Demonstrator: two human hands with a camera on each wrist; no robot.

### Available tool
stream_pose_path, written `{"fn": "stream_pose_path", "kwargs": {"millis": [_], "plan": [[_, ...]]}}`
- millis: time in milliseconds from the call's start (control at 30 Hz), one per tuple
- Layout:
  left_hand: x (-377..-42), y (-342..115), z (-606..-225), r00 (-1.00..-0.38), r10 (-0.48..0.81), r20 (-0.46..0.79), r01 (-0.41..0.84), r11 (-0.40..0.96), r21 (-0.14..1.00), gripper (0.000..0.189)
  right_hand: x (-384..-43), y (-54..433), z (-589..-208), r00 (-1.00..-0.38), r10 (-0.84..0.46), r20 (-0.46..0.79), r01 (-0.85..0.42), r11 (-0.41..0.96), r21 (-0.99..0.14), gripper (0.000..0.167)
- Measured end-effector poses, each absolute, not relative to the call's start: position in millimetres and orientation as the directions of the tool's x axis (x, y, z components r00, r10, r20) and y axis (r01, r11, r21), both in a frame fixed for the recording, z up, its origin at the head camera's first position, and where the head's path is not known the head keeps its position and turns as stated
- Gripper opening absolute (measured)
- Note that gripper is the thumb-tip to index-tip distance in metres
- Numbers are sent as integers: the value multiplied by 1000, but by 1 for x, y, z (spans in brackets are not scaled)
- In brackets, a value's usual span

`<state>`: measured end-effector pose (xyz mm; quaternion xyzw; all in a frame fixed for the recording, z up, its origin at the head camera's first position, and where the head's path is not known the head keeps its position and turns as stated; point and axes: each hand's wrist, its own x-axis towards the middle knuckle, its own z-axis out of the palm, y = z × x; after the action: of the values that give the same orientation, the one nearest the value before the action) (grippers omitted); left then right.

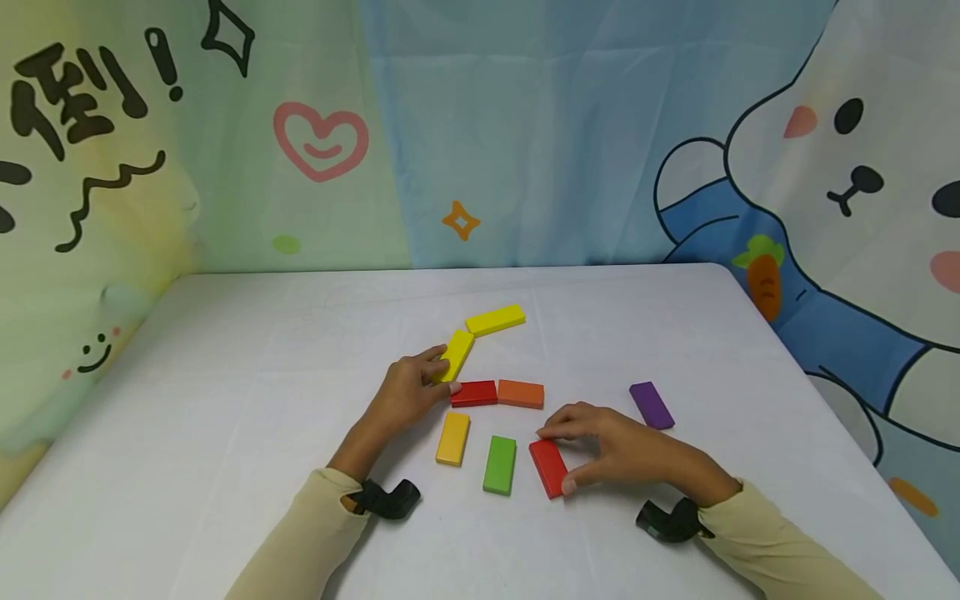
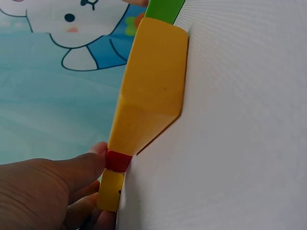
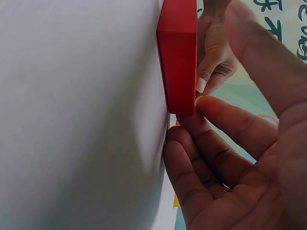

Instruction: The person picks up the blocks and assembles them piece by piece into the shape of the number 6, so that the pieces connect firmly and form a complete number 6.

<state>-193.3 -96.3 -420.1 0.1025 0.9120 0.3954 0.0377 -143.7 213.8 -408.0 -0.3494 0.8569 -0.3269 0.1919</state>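
My left hand (image 1: 408, 387) bends its fingers around the lower part of a yellow block (image 1: 458, 350), its thumb at the left end of a red block (image 1: 480, 393). An orange block (image 1: 521, 394) continues the red one's row, and a second yellow block (image 1: 496, 320) meets the first's upper end. My right hand (image 1: 618, 446) straddles a separate red block (image 1: 549, 468) lying on the table. In the right wrist view, fingertips touch that block's corner (image 3: 178, 72), while the thumb (image 3: 259, 52) appears apart from it. Both hands' contacts are partly hidden.
An amber block (image 1: 453, 439) and a green block (image 1: 499, 465) lie between the hands, towards the front. Beyond the right hand is a purple block (image 1: 652, 405). A white cloth covers the table (image 1: 247, 375), with a printed curtain (image 1: 525, 150) behind it.
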Motion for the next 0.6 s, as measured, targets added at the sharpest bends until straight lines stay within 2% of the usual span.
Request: {"fn": "stream_pose_path", "kwargs": {"millis": [367, 600], "plan": [[-194, -97, -421, -975, 224, 7, 156, 656, 738, 46, -142, 210, -407, -668, -735, -115, -508, 564, -651, 73], [-195, -97, -423, -975, 223, 12, 157, 648, 745, 47, -141, 210, -404, -660, -743, -116, -532, 571, -625, 68]]}}
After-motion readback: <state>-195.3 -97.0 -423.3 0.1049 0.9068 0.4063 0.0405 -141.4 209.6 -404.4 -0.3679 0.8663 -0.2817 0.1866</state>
